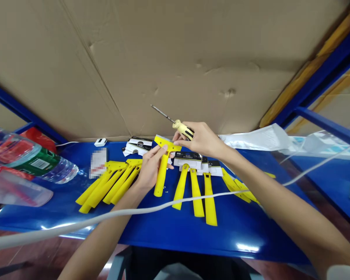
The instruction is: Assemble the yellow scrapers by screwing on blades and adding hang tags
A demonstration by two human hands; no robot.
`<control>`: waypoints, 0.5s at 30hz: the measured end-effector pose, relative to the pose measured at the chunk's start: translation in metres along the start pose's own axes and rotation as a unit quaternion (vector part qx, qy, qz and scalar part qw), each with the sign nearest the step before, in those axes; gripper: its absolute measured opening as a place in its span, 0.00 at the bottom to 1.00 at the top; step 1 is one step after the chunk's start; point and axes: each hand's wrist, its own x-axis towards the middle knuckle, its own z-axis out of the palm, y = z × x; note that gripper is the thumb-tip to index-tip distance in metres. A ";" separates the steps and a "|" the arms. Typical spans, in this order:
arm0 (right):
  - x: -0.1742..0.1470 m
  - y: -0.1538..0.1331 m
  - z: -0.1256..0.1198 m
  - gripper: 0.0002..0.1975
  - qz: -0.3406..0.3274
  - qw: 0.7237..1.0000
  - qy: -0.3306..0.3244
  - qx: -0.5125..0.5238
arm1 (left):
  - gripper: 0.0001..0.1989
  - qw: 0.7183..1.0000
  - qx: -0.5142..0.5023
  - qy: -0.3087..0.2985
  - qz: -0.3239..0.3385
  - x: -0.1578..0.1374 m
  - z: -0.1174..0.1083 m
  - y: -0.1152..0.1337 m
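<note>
Gripping a yellow scraper (162, 171) near its wide head, the left hand (149, 168) holds it raised above the blue table (151, 231). The right hand (203, 139) is clamped on a screwdriver (179, 126), its shaft pointing up and leftward, clear of the scraper; fingertips of that hand are at the scraper head's right end. More yellow scrapers (103, 189) lie to the left, and three yellow handles (196, 194) extend from black-and-white packets (188, 156) to the right.
</note>
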 end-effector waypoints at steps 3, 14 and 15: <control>0.000 0.001 0.003 0.03 0.007 1.000 -0.017 -0.014 | 0.17 1.000 -0.003 -0.012 0.005 0.000 0.000 -0.002; 0.004 0.010 0.013 0.13 0.072 0.995 -0.037 0.065 | 0.18 1.000 -0.012 -0.007 0.007 -0.001 0.000 0.000; 0.005 0.013 0.013 0.16 0.088 0.992 -0.032 0.081 | 0.18 1.000 -0.013 -0.008 0.009 -0.001 0.000 0.000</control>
